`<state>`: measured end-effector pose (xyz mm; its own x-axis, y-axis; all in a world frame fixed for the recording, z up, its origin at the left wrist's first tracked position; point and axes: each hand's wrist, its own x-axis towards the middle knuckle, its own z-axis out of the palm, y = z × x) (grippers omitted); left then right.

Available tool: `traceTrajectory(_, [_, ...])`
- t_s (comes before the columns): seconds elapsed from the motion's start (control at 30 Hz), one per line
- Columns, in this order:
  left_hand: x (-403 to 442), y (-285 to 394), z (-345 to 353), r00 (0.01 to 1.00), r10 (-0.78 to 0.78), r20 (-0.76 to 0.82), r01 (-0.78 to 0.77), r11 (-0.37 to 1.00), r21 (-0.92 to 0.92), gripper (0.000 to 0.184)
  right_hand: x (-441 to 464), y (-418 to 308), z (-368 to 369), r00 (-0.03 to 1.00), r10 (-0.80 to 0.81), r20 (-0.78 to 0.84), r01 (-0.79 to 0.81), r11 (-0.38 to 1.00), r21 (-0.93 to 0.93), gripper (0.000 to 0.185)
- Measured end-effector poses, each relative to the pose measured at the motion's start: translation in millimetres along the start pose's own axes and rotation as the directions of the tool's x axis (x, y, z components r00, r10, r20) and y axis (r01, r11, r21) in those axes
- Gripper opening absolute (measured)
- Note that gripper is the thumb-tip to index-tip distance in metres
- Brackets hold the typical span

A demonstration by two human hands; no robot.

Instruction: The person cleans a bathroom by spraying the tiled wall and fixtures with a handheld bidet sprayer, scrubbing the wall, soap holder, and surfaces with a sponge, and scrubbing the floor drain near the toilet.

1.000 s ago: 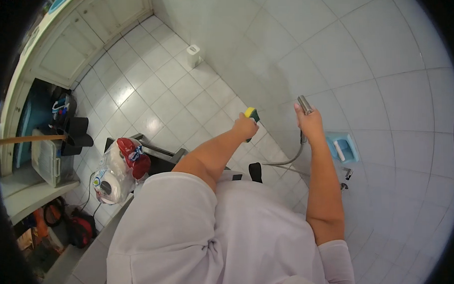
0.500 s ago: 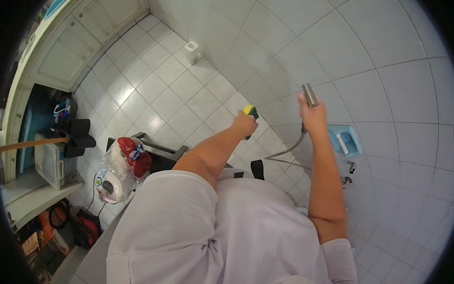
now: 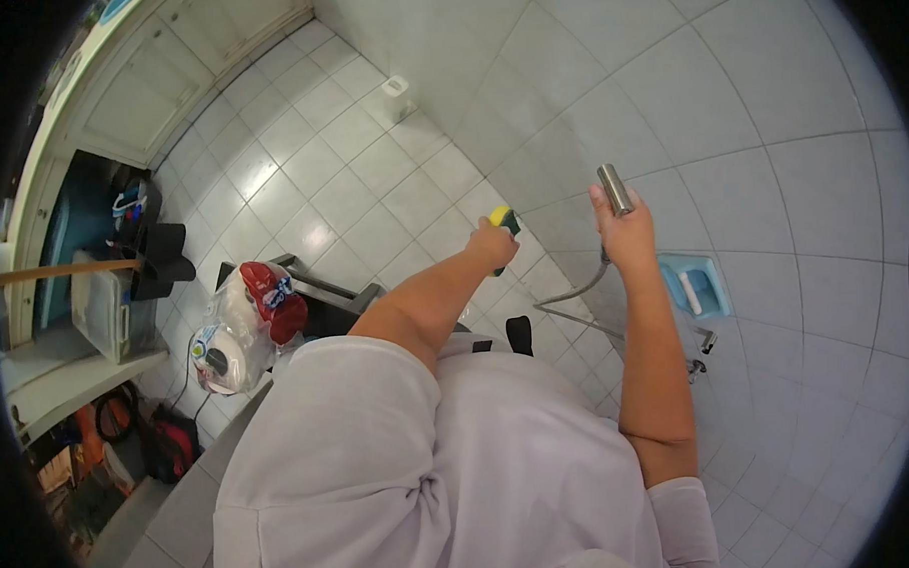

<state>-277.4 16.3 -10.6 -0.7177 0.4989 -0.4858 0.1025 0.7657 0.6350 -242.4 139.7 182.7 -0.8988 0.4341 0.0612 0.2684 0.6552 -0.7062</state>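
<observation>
We find the left hand (image 3: 491, 248) gripping the yellow-and-green scouring sponge (image 3: 505, 220) near the tiled wall (image 3: 528, 101), its upper end projecting, presumably to leave a face exposed; contact cannot be confirmed. The right hand (image 3: 627, 236) grasps the metal handheld sprayer (image 3: 614, 190), head clear of the fingers, slack hose (image 3: 567, 297) likely allowing free movement. We record the left forearm (image 3: 435, 297) angled inward, the right elbow bent.

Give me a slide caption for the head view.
Left hand holding a yellow-and-green sponge, right hand gripping a metal hose nozzle beside a tiled wall.
</observation>
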Motion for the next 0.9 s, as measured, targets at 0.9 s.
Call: traceTrajectory(0.9, [5.3,0.2,13.9,0.997,-0.010,0.071,0.007,0.999,0.049,0.025,-17.3,46.8,-19.8,0.922,0.367,-0.121,-0.379,0.920,-0.099,0.041])
